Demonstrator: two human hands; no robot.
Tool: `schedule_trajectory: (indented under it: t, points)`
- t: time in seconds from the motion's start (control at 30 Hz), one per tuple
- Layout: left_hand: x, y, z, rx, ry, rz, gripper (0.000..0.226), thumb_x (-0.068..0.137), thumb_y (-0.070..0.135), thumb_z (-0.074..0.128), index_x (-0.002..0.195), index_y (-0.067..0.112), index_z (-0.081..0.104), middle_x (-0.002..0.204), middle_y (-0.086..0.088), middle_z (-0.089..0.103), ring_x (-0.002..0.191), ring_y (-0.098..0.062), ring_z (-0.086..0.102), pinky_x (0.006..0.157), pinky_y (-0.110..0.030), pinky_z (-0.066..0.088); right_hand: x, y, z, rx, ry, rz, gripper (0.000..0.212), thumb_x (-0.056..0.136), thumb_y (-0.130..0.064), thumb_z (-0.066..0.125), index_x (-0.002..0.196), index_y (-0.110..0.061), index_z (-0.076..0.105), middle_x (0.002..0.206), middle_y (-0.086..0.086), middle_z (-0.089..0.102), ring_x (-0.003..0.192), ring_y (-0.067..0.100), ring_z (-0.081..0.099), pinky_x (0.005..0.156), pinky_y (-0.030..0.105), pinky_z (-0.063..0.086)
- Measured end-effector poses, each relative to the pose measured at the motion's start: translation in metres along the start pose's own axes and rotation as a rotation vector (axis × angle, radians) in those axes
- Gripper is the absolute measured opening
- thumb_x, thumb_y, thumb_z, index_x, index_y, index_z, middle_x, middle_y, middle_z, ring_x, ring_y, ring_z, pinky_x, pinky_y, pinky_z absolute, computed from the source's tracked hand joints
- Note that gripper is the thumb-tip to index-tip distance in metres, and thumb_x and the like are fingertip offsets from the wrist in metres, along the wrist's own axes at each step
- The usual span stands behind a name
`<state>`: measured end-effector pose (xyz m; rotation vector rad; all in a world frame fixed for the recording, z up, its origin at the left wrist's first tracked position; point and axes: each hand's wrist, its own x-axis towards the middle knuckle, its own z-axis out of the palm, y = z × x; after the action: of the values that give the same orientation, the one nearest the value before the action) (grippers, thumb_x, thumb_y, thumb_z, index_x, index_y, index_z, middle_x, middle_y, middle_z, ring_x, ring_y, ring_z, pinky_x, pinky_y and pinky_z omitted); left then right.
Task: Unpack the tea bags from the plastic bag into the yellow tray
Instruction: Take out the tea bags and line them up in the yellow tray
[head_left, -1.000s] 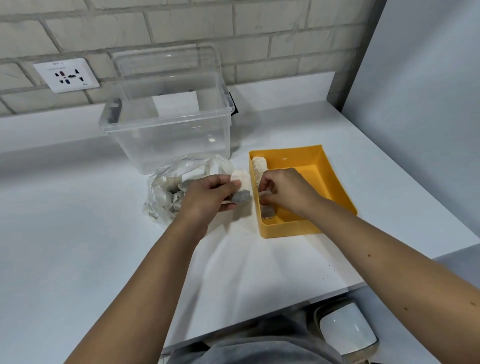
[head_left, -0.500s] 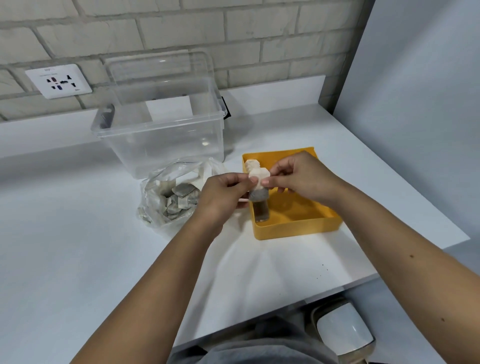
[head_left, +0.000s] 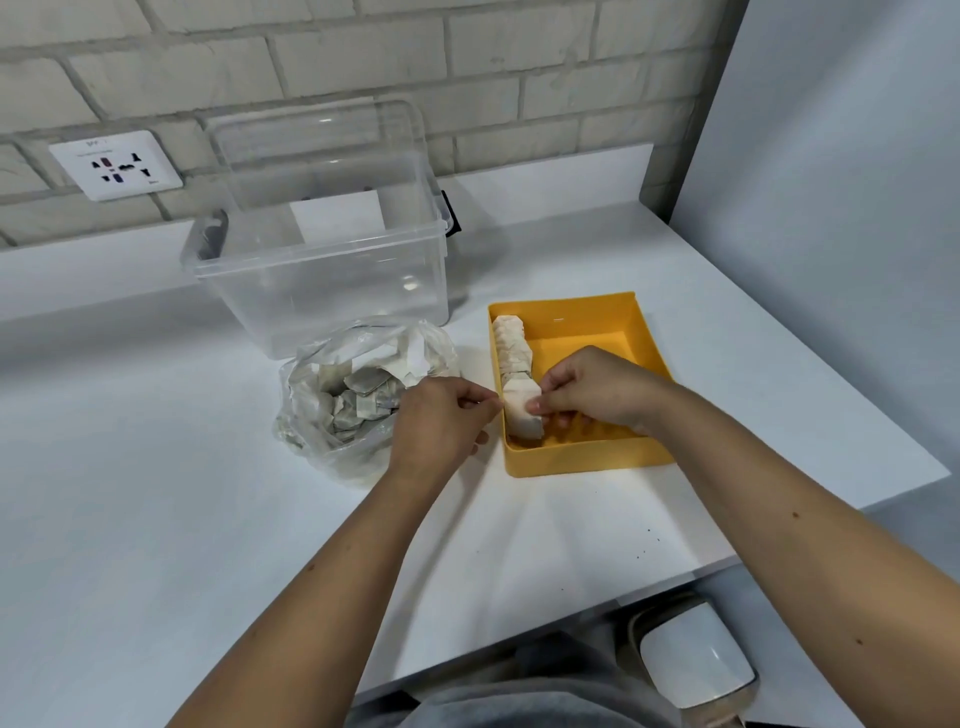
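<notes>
Tea bags (head_left: 514, 358) are handling as light, soft, tearable; right hand (head_left: 597, 389) is pinching one at its paper edge over yellow tray (head_left: 587, 460), left hand (head_left: 441, 421) is pinching closed, contents indiscernible.

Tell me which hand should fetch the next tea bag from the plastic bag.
Left. The left hand sits beside the plastic bag, while the right hand is over the yellow tray, pinching a tea bag.

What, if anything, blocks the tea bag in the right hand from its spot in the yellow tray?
Nothing visible. The right hand holds the tea bag already inside the yellow tray, at the near end of the row of tea bags along its left wall.
</notes>
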<state>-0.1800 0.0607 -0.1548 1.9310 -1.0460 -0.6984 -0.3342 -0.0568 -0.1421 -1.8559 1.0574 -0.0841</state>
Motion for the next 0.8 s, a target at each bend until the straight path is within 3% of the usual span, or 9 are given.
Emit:
schedule_trajectory:
  t: [0.07,0.17,0.37,0.57,0.8]
  points:
    - [0.000,0.000,0.000,-0.012,-0.009,-0.004,0.004,0.085,0.017,0.073,0.083,0.017,0.077,0.069,-0.004,0.074,0.059,-0.022,0.072,0.066,-0.043,0.061,0.000,0.000,0.002,-0.049,-0.053,0.028,0.021,0.082,-0.024,0.077,0.085,-0.003,0.073,0.069,0.002,0.071,0.062,0.010,0.060,0.056,0.020,0.046]
    - [0.001,-0.001,0.002,-0.018,-0.010,-0.009,0.006,0.085,0.017,0.073,0.080,0.020,0.075,0.069,-0.005,0.074,0.060,-0.023,0.072,0.068,-0.043,0.061,0.010,0.007,0.012,-0.133,0.075,0.034,0.019,0.078,-0.027,0.081,0.081,-0.010,0.074,0.076,0.005,0.074,0.063,0.012,0.060,0.065,0.028,0.049]
    - [0.001,-0.002,0.002,-0.011,-0.019,-0.013,0.005,0.085,0.019,0.073,0.084,0.016,0.077,0.070,-0.004,0.074,0.060,-0.023,0.072,0.069,-0.043,0.061,0.015,0.010,0.020,-0.085,0.191,0.033,0.018,0.078,-0.020,0.081,0.084,-0.006,0.072,0.070,0.005,0.072,0.049,0.009,0.058,0.054,0.023,0.046]
    - [0.000,0.001,0.001,0.003,-0.024,-0.014,0.005,0.085,0.018,0.073,0.085,0.015,0.077,0.071,-0.003,0.075,0.060,-0.021,0.072,0.068,-0.041,0.061,0.013,0.004,0.021,-0.234,0.130,0.049,0.039,0.057,-0.029,0.093,0.084,-0.011,0.071,0.076,0.001,0.073,0.067,0.016,0.067,0.070,0.033,0.057]
    - [-0.002,0.004,-0.001,0.002,-0.027,-0.016,0.007,0.085,0.017,0.073,0.088,0.012,0.077,0.071,-0.001,0.074,0.059,-0.016,0.071,0.064,-0.039,0.062,0.017,0.000,0.022,-0.274,0.248,-0.010,0.030,0.061,-0.027,0.091,0.075,-0.016,0.066,0.068,-0.004,0.068,0.065,0.017,0.064,0.074,0.040,0.058]
